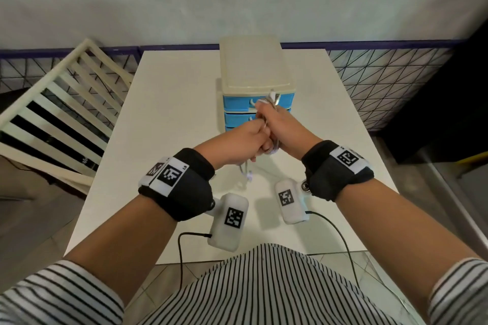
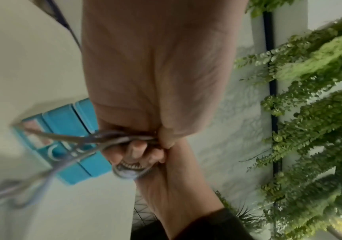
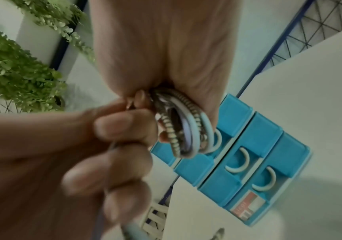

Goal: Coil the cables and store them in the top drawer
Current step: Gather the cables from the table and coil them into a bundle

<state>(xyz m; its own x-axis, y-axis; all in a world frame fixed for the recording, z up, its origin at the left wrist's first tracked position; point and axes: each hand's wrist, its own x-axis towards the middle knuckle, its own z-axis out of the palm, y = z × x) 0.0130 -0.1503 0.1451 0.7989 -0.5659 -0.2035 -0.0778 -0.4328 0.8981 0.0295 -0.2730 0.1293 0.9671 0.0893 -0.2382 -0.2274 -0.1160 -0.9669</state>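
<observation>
Over the white table, my right hand grips a small coil of white and braided grey cables, in front of the blue drawer unit. The left hand is closed round the loose strands just below it, touching the right hand. Cable tails hang down towards the table. The right wrist view shows the coil looped at my right hand's fingers, with the left hand's fingers curled round the strands. All three drawers are closed, including the top drawer.
A white slatted frame leans at the table's left. Black wire mesh runs behind the table, and a dark block stands at the right. Green plants hang on the wall. The drawer unit has a cream top.
</observation>
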